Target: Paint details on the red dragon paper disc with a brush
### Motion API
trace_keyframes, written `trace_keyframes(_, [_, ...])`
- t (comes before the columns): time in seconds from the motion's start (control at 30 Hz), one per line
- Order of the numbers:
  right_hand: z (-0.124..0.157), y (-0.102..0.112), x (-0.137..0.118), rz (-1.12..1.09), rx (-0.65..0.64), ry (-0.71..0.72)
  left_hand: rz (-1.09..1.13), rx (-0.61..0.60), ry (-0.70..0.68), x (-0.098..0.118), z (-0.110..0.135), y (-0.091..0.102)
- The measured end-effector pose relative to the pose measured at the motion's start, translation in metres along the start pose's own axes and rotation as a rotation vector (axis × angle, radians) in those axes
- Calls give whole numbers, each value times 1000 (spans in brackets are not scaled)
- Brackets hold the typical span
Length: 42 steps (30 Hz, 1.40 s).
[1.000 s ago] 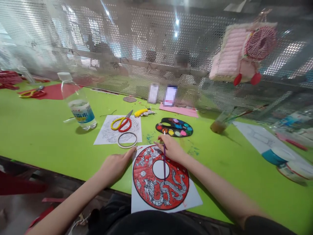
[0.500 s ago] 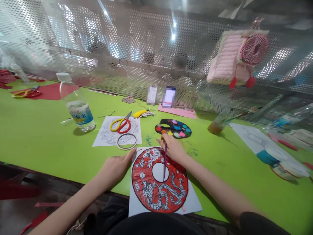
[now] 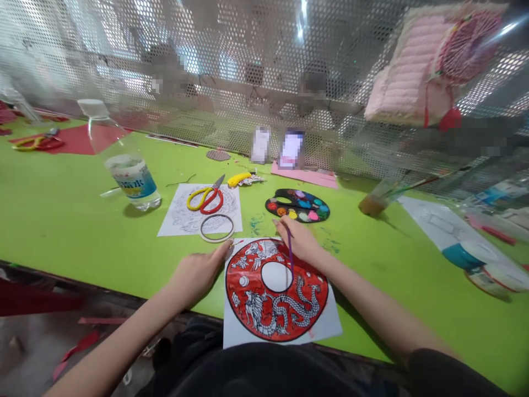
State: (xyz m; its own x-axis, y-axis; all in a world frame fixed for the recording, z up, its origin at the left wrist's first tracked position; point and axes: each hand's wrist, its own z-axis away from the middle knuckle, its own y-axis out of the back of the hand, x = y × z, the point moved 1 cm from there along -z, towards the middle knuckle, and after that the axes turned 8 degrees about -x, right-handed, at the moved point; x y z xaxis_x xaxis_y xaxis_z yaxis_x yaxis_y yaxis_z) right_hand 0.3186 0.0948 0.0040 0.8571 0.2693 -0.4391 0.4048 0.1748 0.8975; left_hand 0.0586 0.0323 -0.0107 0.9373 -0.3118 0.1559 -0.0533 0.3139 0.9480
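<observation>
We see a sheet of white paper lying flat on the green table, at the lower middle of the frame, directly in front of the person. It carries a round dragon design, painted red around a white circle. We judge the paper is light and thin, so it bends easily, and any wet paint can smear; it is best to take hold of it by its bare white corners.

The left hand lies open and relaxed, with its fingertips on the upper left edge of the sheet, grasping nothing. The right hand pinches a thin purple paintbrush, and the brush tip touches the design just right of the circle.

Above the sheet are a pale ring and a printed line drawing, with red and yellow scissors on it. To the upper right of them is a paint palette. Farther away, a plastic water bottle stands at the left, and a glass jar with brown water stands at the right.
</observation>
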Motion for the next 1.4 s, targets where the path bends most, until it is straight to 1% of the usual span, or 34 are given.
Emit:
trace_keyframes(0.13, [1,10,-3,25,-18,-16,157,35,69,-1,3,4])
trace_keyframes(0.27, [5,23,-6,69,-73,-12,398,127,152,-5,8,8])
trace_keyframes(0.37, [14,35,-2,94,-110,-13,623,164,160,-4,14,9])
trace_keyframes(0.43, [22,38,3,83,-137,-5,792,142,147,-2,19,9])
trace_keyframes(0.5, [30,35,7,48,-161,12,952,90,129,1,23,8])
trace_keyframes(0.57, [35,25,7,8,-161,26,1088,33,104,5,26,9])
trace_keyframes(0.63, [36,13,3,-20,-134,24,1181,-8,82,10,27,9])
trace_keyframes(0.7, [33,1,-1,-31,-92,9,1222,-32,68,14,25,8])
trace_keyframes(0.77, [30,-5,-3,-26,-56,-7,1206,-44,55,15,22,6])
trace_keyframes(0.83, [29,-5,1,-11,-20,-41,1134,-33,43,11,18,4])
trace_keyframes(1.0, [33,4,19,5,76,-185,832,84,-25,-7,10,6])
trace_keyframes(1.1, [38,2,18,-23,95,-218,672,74,-61,-12,10,4])
trace_keyframes(1.23, [44,0,8,-137,62,-231,490,19,-24,-20,11,-11])
trace_keyframes(1.33, [46,5,8,-252,49,-257,365,-5,34,-26,11,-24])
trace_keyframes(1.4, [45,10,12,-338,52,-273,309,-10,64,-27,10,-30])
